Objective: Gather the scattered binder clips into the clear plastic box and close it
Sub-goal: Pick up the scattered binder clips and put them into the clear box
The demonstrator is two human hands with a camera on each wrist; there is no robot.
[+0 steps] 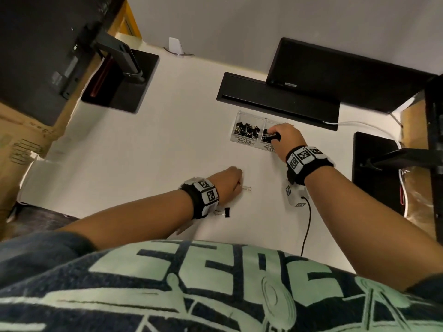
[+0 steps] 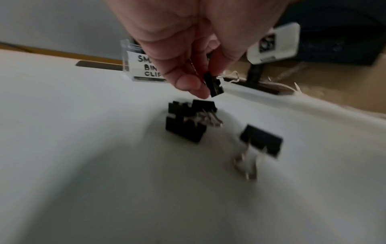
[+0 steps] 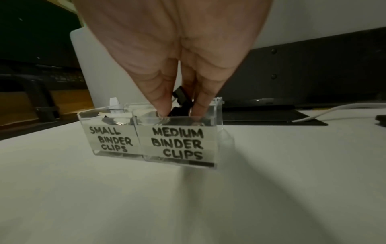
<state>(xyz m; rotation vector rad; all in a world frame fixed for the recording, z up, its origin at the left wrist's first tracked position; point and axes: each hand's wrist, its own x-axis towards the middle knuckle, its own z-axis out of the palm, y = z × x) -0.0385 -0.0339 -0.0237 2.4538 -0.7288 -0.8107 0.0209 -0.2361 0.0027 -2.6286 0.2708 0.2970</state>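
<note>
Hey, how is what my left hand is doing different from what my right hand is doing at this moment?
The left hand pinches one small binder clip above the white desk, away from the clear box; the right hand has its fingertips down in the compartment marked MEDIUM BINDER CLIPS, with a black clip between them. Loose clips lie under the left hand; none show beside the right. Both hands hold black clips.
</note>
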